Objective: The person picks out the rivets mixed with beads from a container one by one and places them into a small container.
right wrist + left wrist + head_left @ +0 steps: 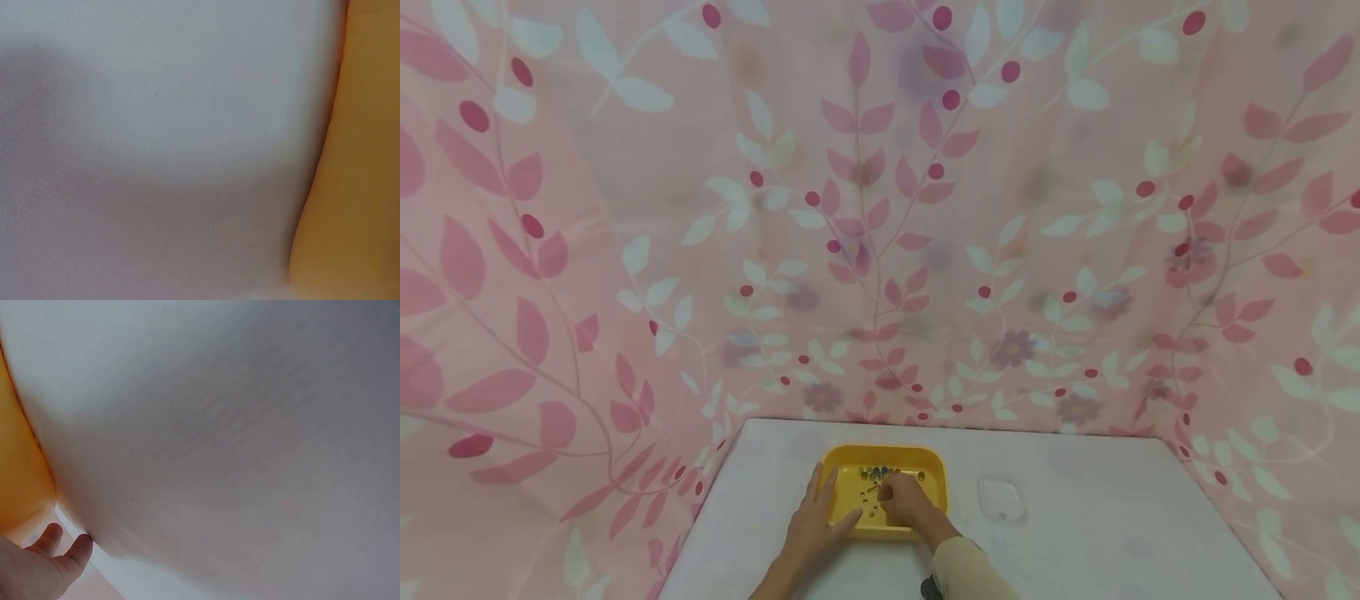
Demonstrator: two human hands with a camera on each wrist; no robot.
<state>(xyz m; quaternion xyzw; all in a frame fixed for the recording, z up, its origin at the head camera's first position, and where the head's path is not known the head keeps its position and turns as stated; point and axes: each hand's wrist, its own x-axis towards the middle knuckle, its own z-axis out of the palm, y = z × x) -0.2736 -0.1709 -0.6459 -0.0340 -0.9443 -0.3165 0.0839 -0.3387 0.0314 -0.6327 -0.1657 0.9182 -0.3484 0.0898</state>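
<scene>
A yellow tray (pixel 940 467) with raised walls sits on the table, seen in the head view. Several small round beads (pixel 880 473), some blue and green, lie in a row toward its far side. Paler beads (pixel 864 500) are scattered nearer the middle. My left hand (pixel 815 521) rests along the tray's left side, fingers straight and thumb over the near edge; two of its fingers (pixel 78 553) show beside the tray in the left wrist view. My right hand (pixel 906 500) reaches inside with curled fingers close to the beads; I cannot tell whether they pinch one.
To the right of the tray a clear, rounded-square piece (pixel 1000 498) lies on the white-covered table (pixel 1097 517). Floral pink cloth (pixel 880 250) hangs behind the table and along both sides. The right wrist view shows only the tablecloth and the tray's yellow outer wall (pixel 356 162).
</scene>
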